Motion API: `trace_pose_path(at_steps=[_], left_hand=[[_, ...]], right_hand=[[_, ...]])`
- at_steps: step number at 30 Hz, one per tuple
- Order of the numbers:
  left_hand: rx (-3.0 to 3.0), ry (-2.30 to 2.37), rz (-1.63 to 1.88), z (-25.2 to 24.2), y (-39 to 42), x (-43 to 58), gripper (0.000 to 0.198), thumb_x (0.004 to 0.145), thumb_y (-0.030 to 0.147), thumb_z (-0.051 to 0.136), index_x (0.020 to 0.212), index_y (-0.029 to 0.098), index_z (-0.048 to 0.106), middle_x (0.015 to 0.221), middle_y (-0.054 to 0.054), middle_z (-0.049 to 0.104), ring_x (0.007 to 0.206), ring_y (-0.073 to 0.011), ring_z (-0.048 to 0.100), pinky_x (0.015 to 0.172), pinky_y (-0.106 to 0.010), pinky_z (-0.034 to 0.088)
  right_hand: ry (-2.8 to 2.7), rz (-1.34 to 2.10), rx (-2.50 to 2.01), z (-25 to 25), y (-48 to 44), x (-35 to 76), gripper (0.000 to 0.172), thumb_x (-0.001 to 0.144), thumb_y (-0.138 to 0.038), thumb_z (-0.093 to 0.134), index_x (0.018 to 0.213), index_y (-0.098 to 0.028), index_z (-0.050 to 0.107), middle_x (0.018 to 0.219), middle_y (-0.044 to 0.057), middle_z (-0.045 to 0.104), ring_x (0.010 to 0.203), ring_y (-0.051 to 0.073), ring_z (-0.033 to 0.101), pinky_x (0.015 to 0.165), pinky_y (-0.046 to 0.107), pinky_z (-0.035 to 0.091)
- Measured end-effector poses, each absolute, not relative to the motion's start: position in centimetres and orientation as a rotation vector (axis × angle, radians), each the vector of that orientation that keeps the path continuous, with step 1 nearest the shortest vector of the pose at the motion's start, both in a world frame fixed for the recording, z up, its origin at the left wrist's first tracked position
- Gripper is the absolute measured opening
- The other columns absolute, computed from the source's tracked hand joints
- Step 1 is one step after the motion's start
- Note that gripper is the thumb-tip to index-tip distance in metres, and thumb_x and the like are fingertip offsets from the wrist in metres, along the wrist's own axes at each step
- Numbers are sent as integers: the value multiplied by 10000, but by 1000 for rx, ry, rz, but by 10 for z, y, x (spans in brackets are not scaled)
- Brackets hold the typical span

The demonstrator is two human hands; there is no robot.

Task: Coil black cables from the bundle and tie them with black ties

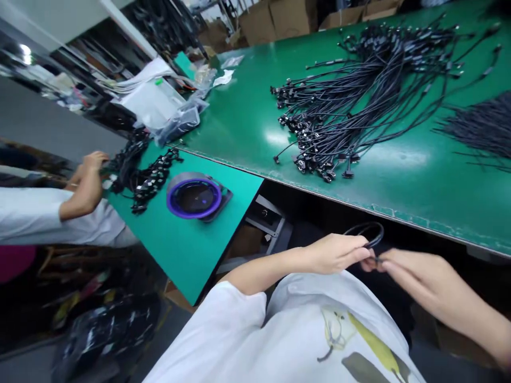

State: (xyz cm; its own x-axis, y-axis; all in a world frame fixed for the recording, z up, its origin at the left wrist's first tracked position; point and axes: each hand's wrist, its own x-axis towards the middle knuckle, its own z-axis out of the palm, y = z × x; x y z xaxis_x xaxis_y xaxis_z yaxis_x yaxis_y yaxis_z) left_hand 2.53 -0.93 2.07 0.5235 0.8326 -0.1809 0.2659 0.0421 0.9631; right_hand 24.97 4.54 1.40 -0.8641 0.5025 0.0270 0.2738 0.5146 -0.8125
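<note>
Close to my body, just off the front edge of the green table, a looped black cable [375,230] rises from between my hands. My left hand [342,252] grips it with thumb and fingers pressed together. Opposite, my right hand [415,271] pinches a short dark piece beside the left fingertips; whether it is the cable's end or a separate tie I cannot tell. Beyond the hands, a large pile of black cables with connectors [359,101] lies spread on the table.
A bundle of thin black strips [483,125] lies at the right of the green table [247,117]. On the lower side table sits a purple-rimmed round bowl [194,199], with more black cables [149,181] near a co-worker's hand [93,162]. A white box [149,101] stands behind.
</note>
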Motion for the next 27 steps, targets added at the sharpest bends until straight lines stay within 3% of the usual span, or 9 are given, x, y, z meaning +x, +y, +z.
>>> trace_pose_path(at_steps=[2, 5, 8, 11, 13, 15, 18, 22, 27], left_hand=[[1427, 961, 565, 21, -13, 22, 379, 982, 490, 367, 905, 173, 560, 775, -16, 612, 680, -102, 572, 692, -242, 460], [1088, 842, 809, 14, -13, 22, 397, 937, 547, 451, 842, 167, 517, 665, 21, 520, 543, -78, 476, 568, -224, 409], [817, 742, 996, -4, -9, 33, 427, 899, 572, 511, 772, 166, 482, 740, -28, 583, 667, -128, 581, 696, -281, 464], [728, 823, 1055, -24, -9, 50, 492, 902, 622, 457, 706, 171, 453, 706, -32, 566, 792, -179, 621, 825, -330, 452], [739, 889, 1128, -33, -10, 58, 490, 912, 633, 419, 724, 181, 444, 628, 12, 487, 735, -165, 589, 809, -331, 447], [802, 949, 1184, -37, -12, 61, 440, 930, 598, 415, 816, 178, 477, 617, 37, 444, 689, -148, 550, 789, -329, 448], [991, 1085, 1096, -34, -10, 58, 390, 962, 534, 387, 893, 171, 511, 683, 18, 488, 714, -139, 534, 786, -309, 434], [1141, 1162, 772, -29, -8, 51, 420, 955, 533, 390, 815, 163, 532, 780, -25, 571, 745, -141, 536, 770, -295, 421], [1114, 998, 665, -35, -16, 49, 451, 871, 599, 523, 863, 159, 621, 910, -65, 594, 896, -182, 543, 866, -323, 424]], right_hand=[[-2328, 1263, -814, 12, 63, 248, 133, 940, -391, 535, 961, -291, 620, 900, 16, 637, 781, 187, 621, 682, 300, 524], [-1910, 1336, -933, -8, 64, 237, 331, 866, -467, 648, 1116, -267, 565, 1059, 55, 599, 931, 205, 599, 764, 309, 517], [-1509, 1625, -971, -26, 51, 216, 253, 921, -456, 582, 1005, -218, 593, 768, 12, 555, 659, 127, 536, 604, 246, 472], [-1028, 1732, -964, -34, 46, 199, 263, 897, -410, 634, 786, -176, 584, 620, -37, 409, 457, 48, 277, 416, 185, 288], [-841, 1707, -908, -34, 48, 193, 297, 839, -398, 707, 721, -162, 569, 701, -16, 447, 517, 49, 360, 448, 174, 358], [-767, 1702, -861, -30, 51, 189, 329, 826, -427, 717, 706, -166, 558, 815, 19, 508, 715, 101, 533, 609, 205, 500], [-776, 1725, -817, -20, 47, 185, 317, 871, -495, 646, 841, -184, 590, 1055, 71, 579, 937, 181, 609, 693, 267, 560], [-841, 1746, -808, -10, 34, 176, 317, 939, -535, 525, 951, -219, 542, 864, 27, 564, 541, 95, 514, 374, 185, 380], [-767, 1764, -716, -13, 29, 172, 389, 938, -597, 491, 917, -208, 498, 701, -45, 397, 407, 14, 294, 368, 145, 198]])
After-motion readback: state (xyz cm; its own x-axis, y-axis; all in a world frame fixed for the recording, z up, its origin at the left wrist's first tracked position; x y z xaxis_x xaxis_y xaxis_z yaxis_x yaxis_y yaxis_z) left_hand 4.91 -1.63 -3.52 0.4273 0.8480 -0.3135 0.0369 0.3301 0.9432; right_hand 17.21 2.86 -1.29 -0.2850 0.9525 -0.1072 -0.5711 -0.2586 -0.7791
